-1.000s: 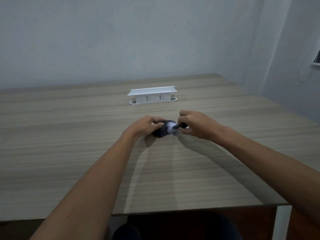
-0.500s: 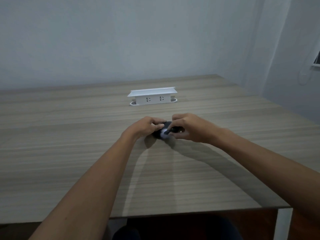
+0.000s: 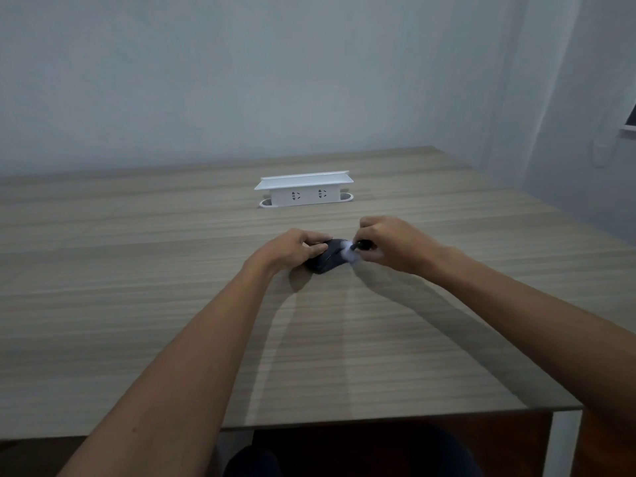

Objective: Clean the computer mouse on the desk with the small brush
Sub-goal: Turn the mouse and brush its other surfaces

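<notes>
**A bare room around a wooden desk**

Beyond the grip, a white socket box (image 3: 304,189) stands on the wood-grain desk (image 3: 137,270). Plain pale walls (image 3: 241,80) rise behind; a window edge (image 3: 630,122) shows far right. Light is dim and even.

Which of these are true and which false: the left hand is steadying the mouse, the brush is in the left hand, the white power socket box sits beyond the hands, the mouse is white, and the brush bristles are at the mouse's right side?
1. The left hand steadies the mouse. True.
2. The brush is in the left hand. False: the right hand pinches it.
3. The white power socket box sits beyond the hands on the desk. True.
4. The mouse is white. False: it is black; the pale patch is the brush's bristles.
5. The bristles are at the mouse's right side. True.
</notes>
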The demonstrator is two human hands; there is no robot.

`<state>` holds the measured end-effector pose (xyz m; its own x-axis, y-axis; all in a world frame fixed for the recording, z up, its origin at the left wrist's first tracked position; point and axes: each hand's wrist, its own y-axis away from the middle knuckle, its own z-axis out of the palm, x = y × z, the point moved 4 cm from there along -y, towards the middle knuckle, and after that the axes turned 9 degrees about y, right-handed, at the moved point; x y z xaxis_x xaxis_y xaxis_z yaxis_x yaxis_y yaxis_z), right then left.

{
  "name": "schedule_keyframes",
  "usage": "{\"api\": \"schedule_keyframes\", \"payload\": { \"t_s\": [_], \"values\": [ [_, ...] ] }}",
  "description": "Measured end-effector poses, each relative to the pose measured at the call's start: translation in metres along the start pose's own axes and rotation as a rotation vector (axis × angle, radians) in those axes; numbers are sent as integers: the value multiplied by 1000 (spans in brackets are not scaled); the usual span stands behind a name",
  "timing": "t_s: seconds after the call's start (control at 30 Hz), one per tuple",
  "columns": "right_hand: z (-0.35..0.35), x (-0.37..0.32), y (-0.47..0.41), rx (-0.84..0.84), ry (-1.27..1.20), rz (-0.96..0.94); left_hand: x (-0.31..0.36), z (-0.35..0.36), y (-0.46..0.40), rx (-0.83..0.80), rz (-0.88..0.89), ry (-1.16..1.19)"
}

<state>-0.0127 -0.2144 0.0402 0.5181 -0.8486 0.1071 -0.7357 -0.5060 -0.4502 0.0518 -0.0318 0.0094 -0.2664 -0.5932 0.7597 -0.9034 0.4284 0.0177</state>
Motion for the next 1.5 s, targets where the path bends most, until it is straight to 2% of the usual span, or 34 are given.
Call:
{"api": "schedule_keyframes", "payload": {
  "t_s": [0.07, 0.2, 0.4, 0.47, 0.6, 0.8, 0.87, 1.0, 1.2, 1.27, 1.4, 1.5],
  "values": [
    [-2, 4, 2, 40, -37, 23, -1, 0, -1, -1, -4, 10],
    [-1, -20, 4, 3, -185, -93, -5, -1, -2, 7, 3, 23],
    [2, 15, 3, 57, -63, 72, -3, 1, 0, 14, -1, 52],
    [-3, 5, 3, 91, -134, 23, -3, 1, 0, 13, 5, 58],
    [-2, -18, 0, 35, -250, -74, -5, 1, -2, 5, 20, 51],
    [-1, 16, -3, 118, -119, 99, -2, 3, 1, 14, 23, 58],
    [-6, 6, -3, 132, -167, 36, -2, 2, 0, 14, 30, 58],
    [-4, -17, -6, 34, -271, -93, -2, 2, 1, 9, 59, 51],
    [1, 17, -7, 98, -68, 44, -7, 2, -2, 32, 37, 50],
    [-3, 10, -5, 126, -114, 15, -7, 1, -3, 31, 31, 52],
    [1, -12, -3, 27, -248, -84, -9, 2, -3, 26, 56, 58],
    [8, 8, -5, 26, -160, -1, -6, 3, -1, 31, 60, 59]
  ]
}}
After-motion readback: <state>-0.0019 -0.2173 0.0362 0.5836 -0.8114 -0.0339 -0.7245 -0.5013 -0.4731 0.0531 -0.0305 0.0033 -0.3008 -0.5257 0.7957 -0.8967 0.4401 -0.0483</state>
